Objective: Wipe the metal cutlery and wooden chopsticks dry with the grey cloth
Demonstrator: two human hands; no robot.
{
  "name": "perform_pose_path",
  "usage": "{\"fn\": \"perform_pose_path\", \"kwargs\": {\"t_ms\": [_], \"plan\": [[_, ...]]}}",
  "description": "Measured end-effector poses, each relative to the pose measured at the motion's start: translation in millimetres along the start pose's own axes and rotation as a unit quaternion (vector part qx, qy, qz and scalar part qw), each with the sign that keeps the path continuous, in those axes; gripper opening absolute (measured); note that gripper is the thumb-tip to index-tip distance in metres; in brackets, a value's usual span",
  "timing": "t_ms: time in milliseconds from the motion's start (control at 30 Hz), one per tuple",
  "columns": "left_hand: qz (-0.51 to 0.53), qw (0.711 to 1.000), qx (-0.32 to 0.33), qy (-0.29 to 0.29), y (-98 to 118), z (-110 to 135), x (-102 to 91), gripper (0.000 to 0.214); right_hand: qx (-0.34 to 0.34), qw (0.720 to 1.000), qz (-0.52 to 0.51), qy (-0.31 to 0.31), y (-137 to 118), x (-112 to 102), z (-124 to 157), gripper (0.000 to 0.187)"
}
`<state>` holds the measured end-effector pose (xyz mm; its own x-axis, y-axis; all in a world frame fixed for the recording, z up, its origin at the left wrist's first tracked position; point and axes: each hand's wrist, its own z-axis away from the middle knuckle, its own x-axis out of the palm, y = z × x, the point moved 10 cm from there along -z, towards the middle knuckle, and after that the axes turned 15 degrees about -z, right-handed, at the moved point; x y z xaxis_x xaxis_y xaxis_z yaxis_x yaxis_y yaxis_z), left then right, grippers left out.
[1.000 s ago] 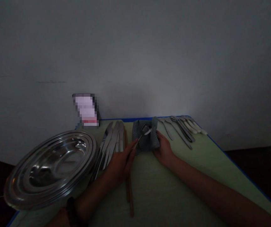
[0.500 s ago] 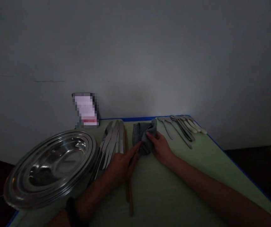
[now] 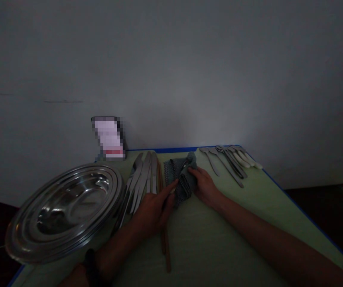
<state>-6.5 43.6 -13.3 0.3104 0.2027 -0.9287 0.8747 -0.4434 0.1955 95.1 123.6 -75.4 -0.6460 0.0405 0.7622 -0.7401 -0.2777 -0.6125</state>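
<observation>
A grey-blue checked cloth [image 3: 171, 171] is bunched in my right hand [image 3: 205, 185], whose fingers are closed on it. A spoon [image 3: 185, 164] lies in its folds, with only a bit of shiny metal showing. Its pale handle end appears to be pinched in my left hand [image 3: 155, 211], which wears a dark band at the wrist. Both hands are close together above the middle of the table. Under and beside my left hand lie brown chopsticks [image 3: 167, 255] and several metal table knives [image 3: 143, 177].
Stacked oval steel trays [image 3: 60, 247] fill the left of the green table [image 3: 219, 247]. Forks and spoons [image 3: 229, 171], some with white handles [image 3: 247, 159], lie at the back right. A phone [image 3: 108, 135] leans against the grey wall [image 3: 171, 71].
The cloth has shifted slightly and is folded differently, so a shiny bit of the spoon now shows. Both hands stay in nearly the same place.
</observation>
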Motion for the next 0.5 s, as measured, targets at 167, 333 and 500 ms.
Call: {"fn": "perform_pose_path", "kwargs": {"t_ms": [167,333,500], "plan": [[-0.018,1.0,0.008,0.01,-3.3,0.0,-0.5,0.04,-0.073,0.995,0.039,-0.05,-11.1,5.6,0.0,0.027],[-0.031,0.999,0.032,0.028,0.5,0.0,-3.8,0.04,-0.115,0.985,0.103,-0.077,-15.3,6.0,-0.1,0.025],[-0.033,0.996,0.066,0.049,9.5,2.0,-7.8,0.039,-0.157,0.966,0.201,-0.047,-23.5,-1.9,-2.0,0.021]]}}
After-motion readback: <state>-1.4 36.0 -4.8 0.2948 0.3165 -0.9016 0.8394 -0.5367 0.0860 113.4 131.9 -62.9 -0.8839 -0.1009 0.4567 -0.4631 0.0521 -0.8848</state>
